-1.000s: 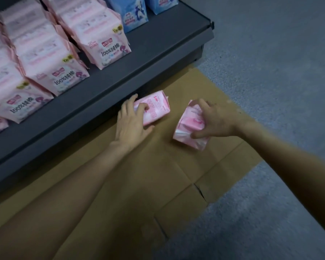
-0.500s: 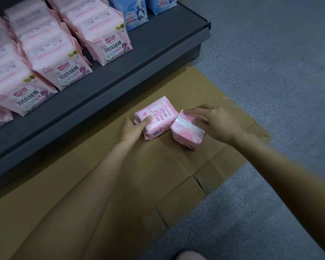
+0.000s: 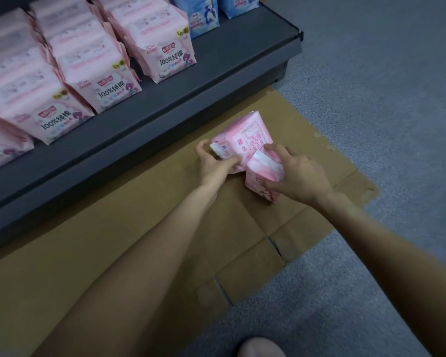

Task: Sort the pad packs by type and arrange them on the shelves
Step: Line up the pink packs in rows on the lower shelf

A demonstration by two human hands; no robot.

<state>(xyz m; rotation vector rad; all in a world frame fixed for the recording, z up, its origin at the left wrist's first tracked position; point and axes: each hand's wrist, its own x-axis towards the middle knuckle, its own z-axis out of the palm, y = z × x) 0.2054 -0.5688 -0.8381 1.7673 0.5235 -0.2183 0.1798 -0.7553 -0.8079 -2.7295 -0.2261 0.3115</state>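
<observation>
Pink packs (image 3: 245,140) pinched in both hands' fingers (image 3: 276,150), flattened cardboard (image 3: 139,240), grey carpet (image 3: 371,86), dark shelf (image 3: 216,73)

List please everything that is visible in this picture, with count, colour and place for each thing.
Held packs: two, pink; left pack and right pack, touching each other above the cardboard.
Shelf packs: several rows, exact count hidden, pink, standing on the shelf at upper left.
Blue packs: two visible, blue, at the back of the shelf, cut off by the top edge.
Shelf: one, dark grey, low, across the upper left.
Cardboard: one flattened sheet, brown, on the floor before the shelf.
Floor: grey, on the right.
Left hand: grips the left pack.
Right hand: grips the right pack.
</observation>
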